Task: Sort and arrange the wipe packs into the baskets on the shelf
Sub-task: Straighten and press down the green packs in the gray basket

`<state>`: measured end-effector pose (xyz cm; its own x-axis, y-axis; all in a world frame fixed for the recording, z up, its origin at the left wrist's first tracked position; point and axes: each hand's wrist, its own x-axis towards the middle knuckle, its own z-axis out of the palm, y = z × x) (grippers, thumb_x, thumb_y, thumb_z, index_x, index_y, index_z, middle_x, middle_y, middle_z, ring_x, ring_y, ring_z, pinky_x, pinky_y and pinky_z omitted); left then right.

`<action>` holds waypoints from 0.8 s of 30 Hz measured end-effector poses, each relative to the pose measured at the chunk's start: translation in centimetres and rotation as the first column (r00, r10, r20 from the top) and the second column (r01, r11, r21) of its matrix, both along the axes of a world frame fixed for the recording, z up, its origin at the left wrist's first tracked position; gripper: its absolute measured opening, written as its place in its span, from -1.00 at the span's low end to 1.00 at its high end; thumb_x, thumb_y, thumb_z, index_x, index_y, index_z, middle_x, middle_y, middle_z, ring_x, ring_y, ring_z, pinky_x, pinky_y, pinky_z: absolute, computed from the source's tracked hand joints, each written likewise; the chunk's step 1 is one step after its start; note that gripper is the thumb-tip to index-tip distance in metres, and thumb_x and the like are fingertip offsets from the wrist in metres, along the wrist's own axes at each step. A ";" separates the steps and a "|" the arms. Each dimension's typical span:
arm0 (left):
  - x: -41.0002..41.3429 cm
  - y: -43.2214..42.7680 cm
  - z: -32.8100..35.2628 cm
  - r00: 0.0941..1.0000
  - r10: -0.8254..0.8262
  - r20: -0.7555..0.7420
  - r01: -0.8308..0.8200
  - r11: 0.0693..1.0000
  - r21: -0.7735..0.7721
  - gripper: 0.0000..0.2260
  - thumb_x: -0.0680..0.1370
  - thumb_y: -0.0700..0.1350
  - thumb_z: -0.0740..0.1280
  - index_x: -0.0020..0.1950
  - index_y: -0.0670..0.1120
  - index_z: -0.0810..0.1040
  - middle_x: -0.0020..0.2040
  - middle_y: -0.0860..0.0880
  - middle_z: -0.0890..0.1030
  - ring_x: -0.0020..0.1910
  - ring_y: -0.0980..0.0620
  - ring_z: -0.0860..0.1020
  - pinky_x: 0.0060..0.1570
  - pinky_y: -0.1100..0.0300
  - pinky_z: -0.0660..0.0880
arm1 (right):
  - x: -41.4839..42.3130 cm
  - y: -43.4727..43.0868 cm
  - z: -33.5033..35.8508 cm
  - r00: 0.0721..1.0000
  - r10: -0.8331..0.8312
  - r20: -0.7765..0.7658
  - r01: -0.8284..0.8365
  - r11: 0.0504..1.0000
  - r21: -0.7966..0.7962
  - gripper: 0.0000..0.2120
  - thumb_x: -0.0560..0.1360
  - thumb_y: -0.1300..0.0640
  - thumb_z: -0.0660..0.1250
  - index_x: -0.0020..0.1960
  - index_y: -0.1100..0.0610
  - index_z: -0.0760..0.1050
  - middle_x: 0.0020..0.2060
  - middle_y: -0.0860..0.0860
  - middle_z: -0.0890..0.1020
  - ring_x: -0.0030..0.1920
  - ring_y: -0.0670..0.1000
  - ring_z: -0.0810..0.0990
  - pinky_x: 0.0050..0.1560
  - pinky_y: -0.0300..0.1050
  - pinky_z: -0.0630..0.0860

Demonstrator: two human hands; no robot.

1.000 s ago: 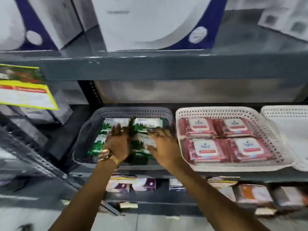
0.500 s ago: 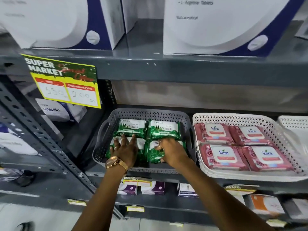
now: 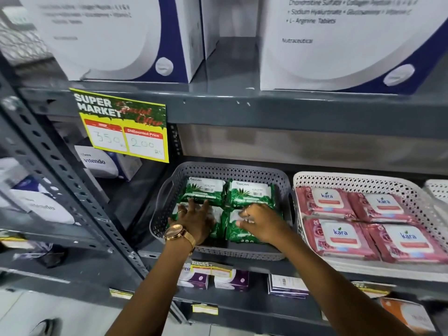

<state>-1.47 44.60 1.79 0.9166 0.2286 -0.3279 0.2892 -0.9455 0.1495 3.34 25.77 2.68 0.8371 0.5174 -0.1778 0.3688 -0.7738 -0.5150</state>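
A grey perforated basket (image 3: 160, 221) on the middle shelf holds green wipe packs laid two by two. The back-left pack (image 3: 206, 190) and back-right pack (image 3: 252, 192) lie uncovered. My left hand (image 3: 194, 220), with a gold watch on its wrist, rests flat with spread fingers on the front-left pack (image 3: 218, 215). My right hand (image 3: 261, 223) has its fingers curled on the front-right pack (image 3: 238, 235), thumb at the pack's left edge. To the right, a white basket (image 3: 351, 179) holds pink wipe packs (image 3: 327, 200) in a two-by-two layout.
Another white basket (image 3: 436, 187) shows at the far right edge. Large white and blue boxes (image 3: 116, 37) stand on the shelf above. A yellow price sign (image 3: 123, 127) hangs left of the grey basket. A slotted metal upright (image 3: 60, 170) runs at the left. Small boxes (image 3: 194, 278) sit below.
Both hands have drawn back from the middle of the green packs onto the front two packs. The view has shifted, so the shelf sits lower and further right in it.
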 end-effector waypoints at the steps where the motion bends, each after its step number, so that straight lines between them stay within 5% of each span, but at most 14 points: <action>1: 0.3 0.0 0.3 0.998 0.000 0.062 -0.002 0.999 0.033 -0.46 0.63 0.14 0.04 0.55 0.10 -0.09 0.57 -0.14 -0.12 0.50 -0.30 -0.01 0.40 -0.31 0.08 | 0.4 0.2 0.1 0.998 -0.041 0.056 0.040 0.999 0.018 -0.63 0.52 -0.07 0.25 0.20 0.15 0.50 0.13 0.12 0.61 0.11 0.12 0.58 0.08 0.03 0.55; 3: 1.5 0.5 0.6 0.973 -0.025 0.228 0.012 0.998 0.061 -0.48 0.63 0.16 0.01 0.55 0.05 -0.02 0.56 -0.14 -0.02 0.50 -0.25 0.07 0.42 -0.23 0.13 | 1.6 0.9 -0.1 0.973 -0.115 0.202 0.114 0.993 0.015 -0.60 0.55 -0.09 0.18 0.21 0.16 0.50 0.12 0.15 0.60 0.12 0.15 0.57 0.06 0.00 0.54; 5: 3.2 1.0 0.4 0.951 -0.068 0.301 0.073 0.997 -0.005 -0.47 0.63 0.17 -0.02 0.55 0.02 -0.02 0.57 -0.11 -0.03 0.52 -0.16 -0.01 0.47 -0.14 0.03 | 2.9 1.8 -0.7 0.951 -0.122 0.283 0.129 0.992 -0.007 -0.52 0.58 -0.11 0.10 0.35 0.17 0.38 0.35 0.16 0.45 0.36 0.18 0.39 0.31 0.07 0.41; 7: 4.8 1.2 -0.3 0.954 -0.112 0.277 0.128 0.991 -0.041 -0.42 0.59 0.21 -0.09 0.55 0.01 -0.09 0.57 -0.11 -0.09 0.53 -0.12 -0.10 0.49 -0.10 -0.08 | 4.0 2.7 -1.6 0.970 -0.075 0.231 0.097 0.992 -0.083 -0.44 0.59 -0.16 -0.02 0.50 0.11 0.12 0.54 0.10 0.14 0.54 0.18 0.04 0.51 0.15 0.07; 11: 6.1 1.3 -2.9 0.967 -0.185 0.176 0.166 0.979 0.114 -0.41 0.58 0.24 -0.17 0.52 0.05 -0.28 0.54 -0.11 -0.26 0.51 -0.10 -0.26 0.45 -0.07 -0.32 | 4.9 3.4 -4.2 0.983 -0.039 0.177 0.079 0.971 -0.225 -0.39 0.56 -0.26 -0.18 0.52 -0.04 -0.24 0.54 -0.02 -0.26 0.51 0.12 -0.38 0.49 0.19 -0.35; 24: 6.1 1.3 -3.9 0.953 -0.200 0.226 0.166 0.973 0.160 -0.46 0.61 0.20 -0.14 0.52 0.08 -0.27 0.54 -0.10 -0.28 0.50 -0.08 -0.29 0.46 -0.12 -0.29 | 4.4 3.3 -5.5 0.960 -0.085 0.268 0.138 0.973 -0.184 -0.35 0.47 -0.32 -0.36 0.50 -0.10 -0.27 0.55 -0.04 -0.21 0.52 0.08 -0.34 0.48 0.23 -0.35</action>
